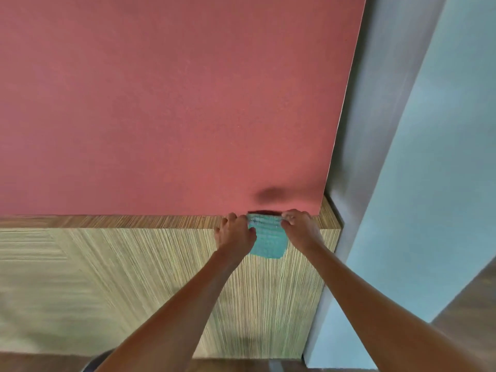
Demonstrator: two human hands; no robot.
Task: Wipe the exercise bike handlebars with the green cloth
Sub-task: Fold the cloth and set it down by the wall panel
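Note:
The green cloth (268,238) hangs folded over the top edge of a wood-grain panel (134,277), its lower part lying flat against the panel's face. My left hand (234,234) grips its left edge and my right hand (302,228) pinches its upper right corner. Both arms reach forward from the bottom of the view. The exercise bike and its handlebars are out of view, apart from a dark rounded shape (94,362) at the bottom edge that I cannot identify.
A red wall (174,103) rises behind the panel's narrow top ledge (107,221). To the right stand a dark grey corner strip (375,130) and a pale blue wall (429,183). Brown floor (469,304) shows at the lower right.

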